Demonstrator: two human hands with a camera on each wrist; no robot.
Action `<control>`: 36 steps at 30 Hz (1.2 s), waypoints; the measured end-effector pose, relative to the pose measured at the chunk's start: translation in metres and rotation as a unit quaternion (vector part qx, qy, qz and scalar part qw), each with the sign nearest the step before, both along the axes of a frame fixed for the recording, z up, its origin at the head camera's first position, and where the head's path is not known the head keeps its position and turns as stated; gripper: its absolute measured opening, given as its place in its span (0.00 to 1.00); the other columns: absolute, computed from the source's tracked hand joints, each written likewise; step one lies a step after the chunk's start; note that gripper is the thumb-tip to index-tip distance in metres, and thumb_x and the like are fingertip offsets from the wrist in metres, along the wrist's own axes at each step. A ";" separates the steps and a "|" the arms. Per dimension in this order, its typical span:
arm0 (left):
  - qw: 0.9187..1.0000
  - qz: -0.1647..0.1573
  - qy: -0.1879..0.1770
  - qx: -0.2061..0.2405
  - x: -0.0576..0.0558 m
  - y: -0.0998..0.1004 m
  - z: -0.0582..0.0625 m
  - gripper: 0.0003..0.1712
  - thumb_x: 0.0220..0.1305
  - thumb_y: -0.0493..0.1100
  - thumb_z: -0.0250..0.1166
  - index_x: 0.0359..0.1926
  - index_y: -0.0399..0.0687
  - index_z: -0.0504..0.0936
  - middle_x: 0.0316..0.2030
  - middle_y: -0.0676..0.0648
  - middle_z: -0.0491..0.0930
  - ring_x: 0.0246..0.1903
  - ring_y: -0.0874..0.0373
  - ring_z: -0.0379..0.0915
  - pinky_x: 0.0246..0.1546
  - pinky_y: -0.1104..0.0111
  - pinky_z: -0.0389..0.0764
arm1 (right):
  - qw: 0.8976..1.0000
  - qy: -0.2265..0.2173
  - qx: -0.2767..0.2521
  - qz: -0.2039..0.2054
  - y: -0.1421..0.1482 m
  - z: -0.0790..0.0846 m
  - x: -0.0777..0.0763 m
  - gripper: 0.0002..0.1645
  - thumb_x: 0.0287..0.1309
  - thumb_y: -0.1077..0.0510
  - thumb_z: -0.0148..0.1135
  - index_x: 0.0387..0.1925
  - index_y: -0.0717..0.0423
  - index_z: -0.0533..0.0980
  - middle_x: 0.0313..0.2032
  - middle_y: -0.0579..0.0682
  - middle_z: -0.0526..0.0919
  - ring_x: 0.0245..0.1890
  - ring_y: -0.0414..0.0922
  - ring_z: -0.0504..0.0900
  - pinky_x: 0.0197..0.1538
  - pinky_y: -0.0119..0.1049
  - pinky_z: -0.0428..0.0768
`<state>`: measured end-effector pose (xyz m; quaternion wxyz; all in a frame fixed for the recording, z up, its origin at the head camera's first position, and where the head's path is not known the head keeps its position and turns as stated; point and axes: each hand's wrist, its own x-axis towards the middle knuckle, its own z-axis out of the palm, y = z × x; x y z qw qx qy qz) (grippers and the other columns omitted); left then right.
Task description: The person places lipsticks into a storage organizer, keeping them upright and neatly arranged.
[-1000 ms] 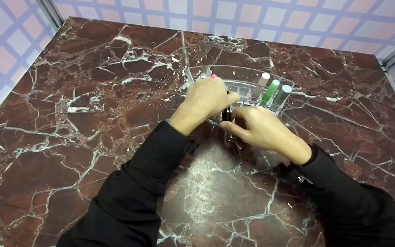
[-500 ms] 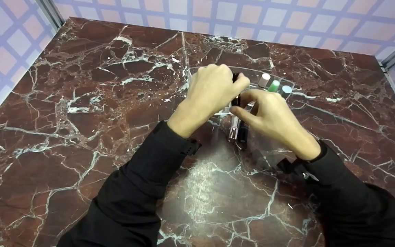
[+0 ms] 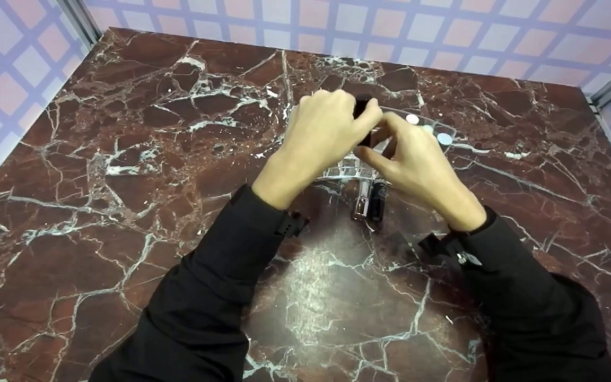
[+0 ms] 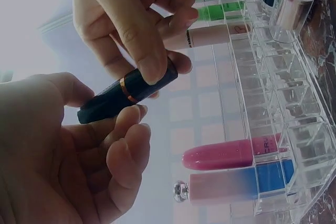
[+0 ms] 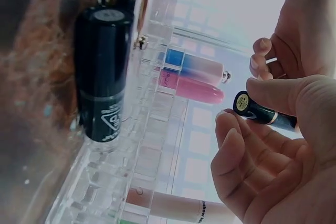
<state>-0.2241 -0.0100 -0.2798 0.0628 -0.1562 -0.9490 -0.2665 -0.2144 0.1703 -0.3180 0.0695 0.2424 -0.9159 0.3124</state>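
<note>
Both hands hold one black lipstick (image 4: 149,80) with a gold band round its middle, over a clear acrylic organizer (image 3: 347,171). My left hand (image 3: 324,135) grips one end between thumb and fingers. My right hand (image 3: 417,159) pinches the opposite end, whose round label (image 5: 242,102) shows in the right wrist view. The lipstick looks closed along its band. In the left wrist view a pink tube (image 4: 226,154) and a blue-and-pink tube (image 4: 223,186) with a silver ball tip stand in the organizer's slots.
A black tube (image 3: 377,201) and a clear, shiny-ended tube (image 3: 361,200) are side by side at the organizer's front. A pale pink tube (image 4: 210,36) and a green one (image 4: 220,11) fill slots at its other end. Patterned panels (image 3: 332,24) border the marble-patterned table (image 3: 151,254).
Both hands have moved up and away with the black lipstick, from the organizer's front edge to over it. The two tubes at the front have come into plain view.
</note>
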 end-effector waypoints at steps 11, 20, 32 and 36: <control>0.996 0.010 0.052 0.074 -0.005 -0.004 0.000 0.21 0.76 0.58 0.59 0.45 0.45 0.84 0.30 0.51 0.83 0.22 0.62 0.72 0.24 0.74 0.72 | 1.000 -0.013 -0.003 -0.010 -0.007 0.006 -0.018 0.25 0.66 0.52 0.71 0.58 0.59 0.76 0.47 0.52 0.89 0.38 0.48 0.88 0.47 0.44 0.84; 0.993 -0.002 0.080 0.085 -0.007 -0.005 0.000 0.18 0.75 0.53 0.63 0.54 0.46 0.81 0.45 0.47 0.88 0.35 0.58 0.83 0.38 0.73 0.81 | 1.000 -0.012 -0.014 0.005 -0.010 0.002 -0.027 0.28 0.66 0.52 0.70 0.62 0.59 0.74 0.50 0.54 0.88 0.50 0.48 0.86 0.58 0.47 0.81; 0.996 0.002 0.066 0.063 -0.012 -0.004 -0.006 0.20 0.73 0.54 0.65 0.56 0.46 0.83 0.48 0.47 0.88 0.39 0.56 0.85 0.42 0.71 0.82 | 1.000 -0.003 -0.003 0.005 -0.016 -0.006 -0.036 0.24 0.67 0.56 0.69 0.58 0.63 0.76 0.51 0.57 0.86 0.52 0.54 0.84 0.60 0.48 0.79; 0.997 0.001 0.061 0.056 -0.013 -0.003 -0.007 0.20 0.72 0.54 0.66 0.55 0.45 0.84 0.49 0.47 0.88 0.40 0.56 0.85 0.43 0.71 0.82 | 1.000 -0.005 0.004 -0.001 -0.017 -0.008 -0.038 0.23 0.66 0.56 0.70 0.58 0.62 0.77 0.51 0.57 0.87 0.53 0.54 0.85 0.64 0.50 0.75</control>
